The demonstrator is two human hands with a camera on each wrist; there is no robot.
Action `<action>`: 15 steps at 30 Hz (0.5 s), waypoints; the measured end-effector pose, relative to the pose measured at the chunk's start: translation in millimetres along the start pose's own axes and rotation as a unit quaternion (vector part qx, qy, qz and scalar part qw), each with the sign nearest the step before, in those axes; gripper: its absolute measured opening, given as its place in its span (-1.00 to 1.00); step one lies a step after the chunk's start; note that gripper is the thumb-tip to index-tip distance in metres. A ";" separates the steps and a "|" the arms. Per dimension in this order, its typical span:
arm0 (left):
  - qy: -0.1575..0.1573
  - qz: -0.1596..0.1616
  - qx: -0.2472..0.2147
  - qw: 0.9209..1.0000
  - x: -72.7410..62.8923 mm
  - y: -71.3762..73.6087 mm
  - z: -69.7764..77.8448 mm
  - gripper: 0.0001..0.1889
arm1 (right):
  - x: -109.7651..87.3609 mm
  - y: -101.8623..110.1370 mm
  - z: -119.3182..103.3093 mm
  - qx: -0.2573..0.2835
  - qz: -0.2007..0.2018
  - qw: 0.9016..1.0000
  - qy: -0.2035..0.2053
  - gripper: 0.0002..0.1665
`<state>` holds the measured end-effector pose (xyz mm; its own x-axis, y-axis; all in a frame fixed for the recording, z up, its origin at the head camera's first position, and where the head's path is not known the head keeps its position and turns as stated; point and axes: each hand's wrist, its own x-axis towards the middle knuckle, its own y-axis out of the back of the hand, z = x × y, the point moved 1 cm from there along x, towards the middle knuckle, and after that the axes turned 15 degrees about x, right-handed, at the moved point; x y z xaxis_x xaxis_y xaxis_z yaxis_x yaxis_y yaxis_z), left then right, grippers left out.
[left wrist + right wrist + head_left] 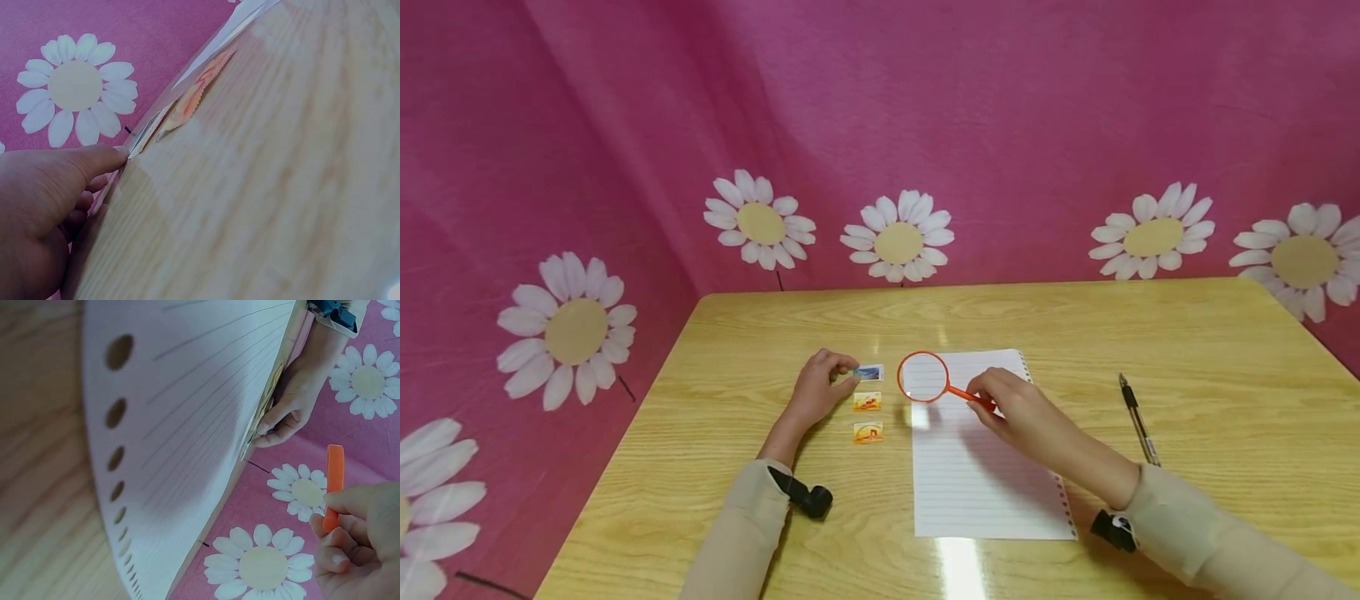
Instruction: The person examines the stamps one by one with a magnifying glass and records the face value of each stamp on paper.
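A blue postage stamp lies at the top of a short column on the table. My left hand has thumb and forefinger at its left edge, pinching it; in the left wrist view the thumb tip meets the stamp's corner. Below it lie two yellow-orange stamps, a middle one and a lower one. With thumb and fingers my right hand grips the handle of an orange-red magnifying glass. Its round lens is held over the left edge of a lined sheet of paper, just right of the stamps.
A black-capped clear pen lies on the wooden table right of the paper. Punched holes run down the sheet's right edge. A pink cloth with white daisies hangs behind and along the left side.
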<state>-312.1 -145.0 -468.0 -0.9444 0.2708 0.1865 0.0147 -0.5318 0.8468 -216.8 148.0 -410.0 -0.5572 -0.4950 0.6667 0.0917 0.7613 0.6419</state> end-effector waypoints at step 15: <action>0.001 -0.007 -0.005 1.000 -0.4 1.3 1.8 -0.81 | 17.6 -13.5 -5.4 0.023 -0.009 0.999 0.023 -0.69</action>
<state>-311.0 -144.4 -466.1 -0.9453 0.2761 0.1739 -0.0013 -0.5361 0.8441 -223.4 126.7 -404.9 -0.5196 -0.5264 0.6730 0.0429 0.7706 0.6358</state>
